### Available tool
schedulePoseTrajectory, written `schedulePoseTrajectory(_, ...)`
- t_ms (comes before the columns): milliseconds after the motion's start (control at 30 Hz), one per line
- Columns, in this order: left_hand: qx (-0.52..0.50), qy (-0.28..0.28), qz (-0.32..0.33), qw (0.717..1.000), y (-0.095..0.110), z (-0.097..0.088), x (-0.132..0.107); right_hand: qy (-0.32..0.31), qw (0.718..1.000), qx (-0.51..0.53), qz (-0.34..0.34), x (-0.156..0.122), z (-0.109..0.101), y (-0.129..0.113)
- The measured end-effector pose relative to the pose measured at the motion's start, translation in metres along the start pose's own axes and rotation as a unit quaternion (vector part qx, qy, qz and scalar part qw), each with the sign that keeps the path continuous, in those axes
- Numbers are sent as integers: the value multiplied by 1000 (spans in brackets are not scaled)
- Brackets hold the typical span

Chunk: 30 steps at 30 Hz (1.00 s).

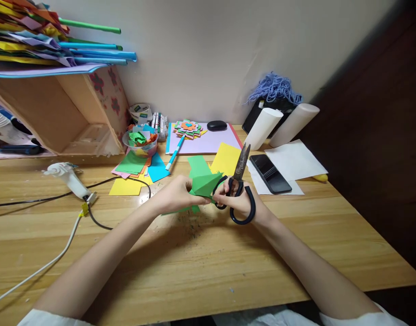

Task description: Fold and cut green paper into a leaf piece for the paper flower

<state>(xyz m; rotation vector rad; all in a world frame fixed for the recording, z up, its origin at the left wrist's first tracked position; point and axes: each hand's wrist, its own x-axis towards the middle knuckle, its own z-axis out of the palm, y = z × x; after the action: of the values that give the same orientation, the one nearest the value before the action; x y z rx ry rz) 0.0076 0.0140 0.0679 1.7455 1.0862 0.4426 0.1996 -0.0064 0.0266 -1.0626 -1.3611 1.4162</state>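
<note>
My left hand [176, 194] is closed in a pinch on a folded piece of green paper [204, 182], held just above the wooden desk [208, 267]. My right hand [235, 201] has its fingers through the black handles of a pair of scissors [241, 181]; the dark blades point up and away. The right fingertips also touch the green paper's right edge. Both hands meet at the middle of the desk. Another flat green sheet [197, 164] and a yellow sheet [226, 158] lie right behind them.
A glue gun [70, 179] with cables lies at left. Loose coloured sheets [135, 174], a bowl of scraps [140, 140], a blue pen [175, 153], a layered paper flower [187, 128], a black phone [269, 173], white paper rolls [279, 123] and a cardboard shelf [58, 113] stand behind.
</note>
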Motion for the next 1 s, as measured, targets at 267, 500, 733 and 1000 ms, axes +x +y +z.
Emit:
schedulePoseTrajectory(267, 133, 377, 160, 903, 35, 9, -30, 229, 960, 159, -14, 12, -2, 6)
schedulePoseTrajectory(500, -90, 116, 18, 989, 13, 61, -17, 241, 935, 258, 40, 11, 4, 2)
schedulePoseTrajectory(733, -269, 225, -17, 937, 0, 61, 7, 213, 951, 224, 6, 3, 13, 3)
schedulePoseTrajectory(1000, -321, 241, -28, 915, 2, 48, 5, 107, 982, 153, 18, 1, 13, 5)
